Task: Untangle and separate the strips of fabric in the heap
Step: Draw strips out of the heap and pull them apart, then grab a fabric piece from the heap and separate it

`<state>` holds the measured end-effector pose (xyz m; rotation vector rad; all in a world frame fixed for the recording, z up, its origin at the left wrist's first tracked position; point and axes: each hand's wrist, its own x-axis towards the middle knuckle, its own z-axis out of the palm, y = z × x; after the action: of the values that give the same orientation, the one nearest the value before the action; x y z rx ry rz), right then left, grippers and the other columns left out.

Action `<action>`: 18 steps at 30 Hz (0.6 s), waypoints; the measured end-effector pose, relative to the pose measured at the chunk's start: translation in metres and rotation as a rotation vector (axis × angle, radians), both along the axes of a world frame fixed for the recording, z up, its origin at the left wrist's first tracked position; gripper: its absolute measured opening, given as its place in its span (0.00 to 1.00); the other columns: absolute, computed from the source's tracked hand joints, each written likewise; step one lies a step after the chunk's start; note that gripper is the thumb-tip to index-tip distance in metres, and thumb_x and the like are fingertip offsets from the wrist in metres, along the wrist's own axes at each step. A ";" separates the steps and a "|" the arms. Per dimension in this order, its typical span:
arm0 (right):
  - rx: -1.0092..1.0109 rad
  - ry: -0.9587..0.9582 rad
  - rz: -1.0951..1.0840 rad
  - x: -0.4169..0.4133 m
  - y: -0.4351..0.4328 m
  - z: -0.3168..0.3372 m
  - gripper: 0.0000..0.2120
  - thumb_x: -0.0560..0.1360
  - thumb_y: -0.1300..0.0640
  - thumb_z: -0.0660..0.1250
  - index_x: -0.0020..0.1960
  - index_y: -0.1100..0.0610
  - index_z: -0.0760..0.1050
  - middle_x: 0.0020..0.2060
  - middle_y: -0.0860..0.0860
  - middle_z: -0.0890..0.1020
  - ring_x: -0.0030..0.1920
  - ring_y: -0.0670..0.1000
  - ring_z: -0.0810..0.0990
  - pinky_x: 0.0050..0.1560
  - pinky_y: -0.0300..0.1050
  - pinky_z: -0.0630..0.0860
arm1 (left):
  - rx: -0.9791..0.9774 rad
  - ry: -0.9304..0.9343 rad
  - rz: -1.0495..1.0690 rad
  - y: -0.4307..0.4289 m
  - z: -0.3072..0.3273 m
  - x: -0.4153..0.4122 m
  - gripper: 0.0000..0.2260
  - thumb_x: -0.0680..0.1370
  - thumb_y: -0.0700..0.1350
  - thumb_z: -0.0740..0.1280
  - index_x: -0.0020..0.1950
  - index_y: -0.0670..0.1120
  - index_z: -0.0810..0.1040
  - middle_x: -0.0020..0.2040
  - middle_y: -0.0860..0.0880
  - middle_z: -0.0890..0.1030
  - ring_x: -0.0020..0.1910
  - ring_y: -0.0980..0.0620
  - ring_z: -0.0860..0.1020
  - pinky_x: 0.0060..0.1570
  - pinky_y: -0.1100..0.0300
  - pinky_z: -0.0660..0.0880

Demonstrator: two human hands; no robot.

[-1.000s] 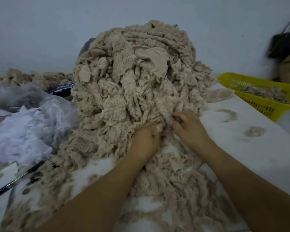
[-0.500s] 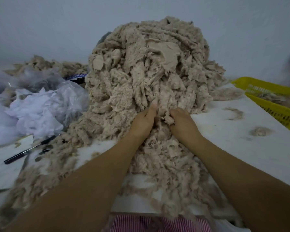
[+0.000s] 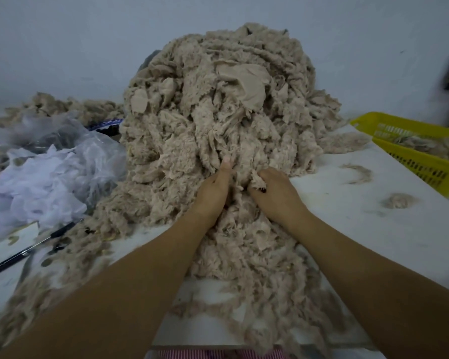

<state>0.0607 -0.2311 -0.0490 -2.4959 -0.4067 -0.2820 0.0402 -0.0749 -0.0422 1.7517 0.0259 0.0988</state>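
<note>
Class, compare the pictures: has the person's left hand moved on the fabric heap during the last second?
Yes. The left hand has slid up the heap, nearer its smooth beige patch, one digit now stretched upward.

My left hand (image 3: 213,187) has slid up the heap (image 3: 218,112) from where it was dug in. Its thumb now lies straight, just above the grip. Beside it, my right hand (image 3: 278,190) has curled round a tuft (image 3: 257,178) and pulled it slightly out.
</note>
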 end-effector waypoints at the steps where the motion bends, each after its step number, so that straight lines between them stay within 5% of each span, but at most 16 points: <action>1: 0.047 -0.012 -0.002 -0.002 0.000 0.001 0.10 0.79 0.52 0.64 0.52 0.58 0.69 0.51 0.52 0.68 0.59 0.58 0.70 0.52 0.45 0.64 | -0.010 0.006 0.004 0.000 0.000 0.001 0.30 0.78 0.70 0.52 0.76 0.58 0.66 0.76 0.52 0.69 0.74 0.53 0.65 0.62 0.62 0.59; 3: 0.105 -0.052 -0.012 -0.009 0.000 0.004 0.13 0.77 0.52 0.65 0.56 0.59 0.71 0.55 0.52 0.68 0.60 0.57 0.68 0.58 0.47 0.67 | -0.012 0.047 0.019 -0.001 0.003 0.000 0.27 0.78 0.71 0.51 0.71 0.61 0.73 0.74 0.50 0.71 0.73 0.49 0.68 0.65 0.58 0.63; 7: 0.098 -0.220 0.011 -0.028 0.009 0.026 0.20 0.75 0.49 0.66 0.64 0.57 0.72 0.67 0.52 0.65 0.70 0.55 0.60 0.71 0.50 0.60 | -0.025 0.090 0.061 -0.001 0.011 0.001 0.23 0.79 0.70 0.51 0.39 0.66 0.84 0.57 0.52 0.81 0.58 0.50 0.77 0.57 0.52 0.74; 9: 0.069 -0.331 0.184 -0.039 0.015 0.043 0.16 0.75 0.47 0.66 0.57 0.56 0.77 0.60 0.52 0.73 0.63 0.52 0.69 0.66 0.51 0.67 | -0.107 0.057 0.040 0.002 0.013 0.001 0.24 0.82 0.65 0.54 0.40 0.60 0.85 0.45 0.53 0.86 0.49 0.51 0.83 0.47 0.56 0.79; 12: -0.101 0.027 0.594 -0.063 0.020 0.053 0.19 0.73 0.34 0.65 0.46 0.49 0.77 0.44 0.44 0.77 0.45 0.44 0.74 0.47 0.50 0.75 | -0.162 0.035 0.049 0.003 0.015 0.002 0.21 0.84 0.56 0.57 0.46 0.48 0.85 0.38 0.53 0.86 0.36 0.60 0.82 0.35 0.67 0.76; 14: -0.345 0.154 0.726 -0.076 0.025 0.044 0.21 0.71 0.30 0.65 0.49 0.47 0.72 0.47 0.43 0.73 0.46 0.44 0.70 0.47 0.45 0.72 | -0.148 0.024 0.050 0.003 0.015 0.004 0.19 0.85 0.52 0.57 0.49 0.44 0.84 0.36 0.54 0.85 0.31 0.63 0.80 0.31 0.70 0.74; 16: -0.393 0.063 0.760 -0.076 0.029 0.032 0.14 0.76 0.40 0.66 0.51 0.50 0.70 0.48 0.46 0.70 0.48 0.47 0.66 0.47 0.43 0.67 | -0.149 0.044 0.028 0.002 0.017 0.004 0.18 0.85 0.50 0.58 0.50 0.42 0.84 0.36 0.53 0.84 0.30 0.63 0.79 0.29 0.70 0.72; 18: -0.145 0.032 0.652 -0.066 0.027 0.031 0.05 0.78 0.56 0.65 0.50 0.58 0.73 0.46 0.51 0.73 0.47 0.50 0.69 0.46 0.44 0.65 | -0.206 0.086 -0.022 0.003 0.022 0.005 0.19 0.86 0.48 0.56 0.54 0.38 0.82 0.40 0.48 0.83 0.29 0.62 0.79 0.29 0.69 0.73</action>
<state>-0.0055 -0.2039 -0.0181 -2.3427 -1.2187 0.0534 0.0453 -0.0716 -0.0207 1.5487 0.0767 0.0046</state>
